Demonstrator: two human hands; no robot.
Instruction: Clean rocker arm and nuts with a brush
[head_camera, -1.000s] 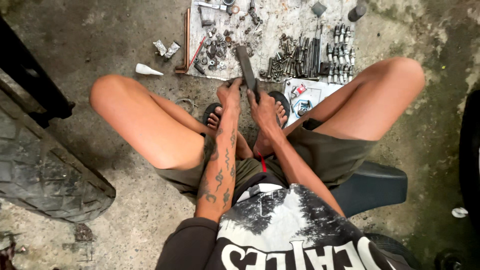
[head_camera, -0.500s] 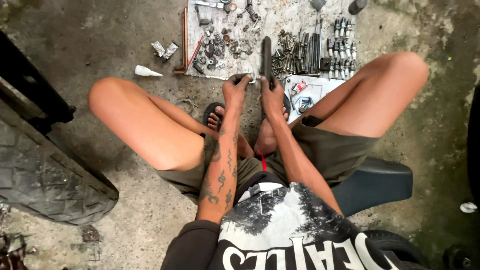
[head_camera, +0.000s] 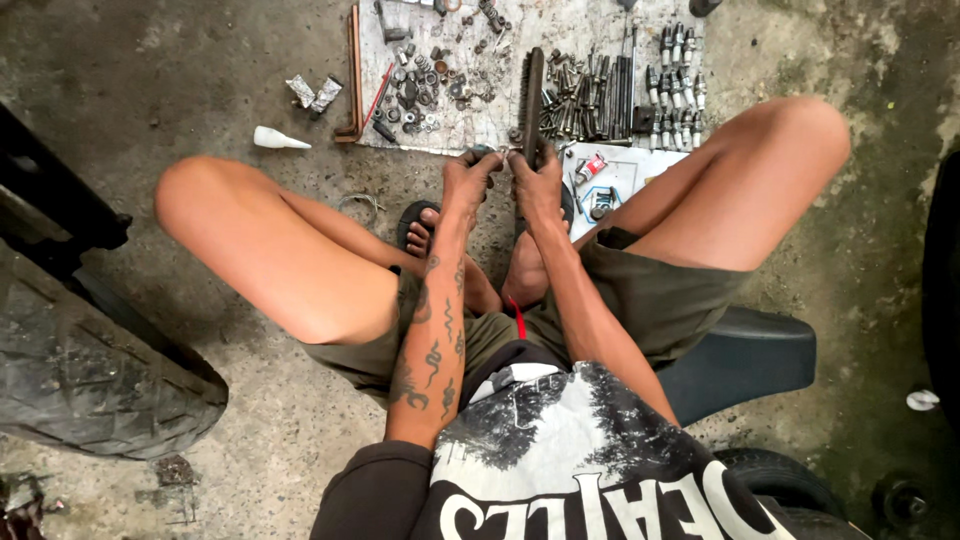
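I sit low with my knees apart and both hands together in front of me. My right hand (head_camera: 541, 188) grips the lower end of a long dark metal bar (head_camera: 533, 95), which points away from me over a sheet of parts. My left hand (head_camera: 467, 186) has its fingertips pinched on a small metal piece (head_camera: 503, 154) held against the bar's base. The two hands touch. What lies under the fingers is hidden.
A pale sheet (head_camera: 520, 30) on the concrete floor carries several bolts, sockets and small parts. A rusty bar (head_camera: 353, 70) and a white nozzle (head_camera: 276, 138) lie to its left. A tyre (head_camera: 90, 370) stands at left, a black seat (head_camera: 750, 360) under me.
The dark bar has swung from leaning left to pointing straight away from me. Both hands have stayed together at its base.
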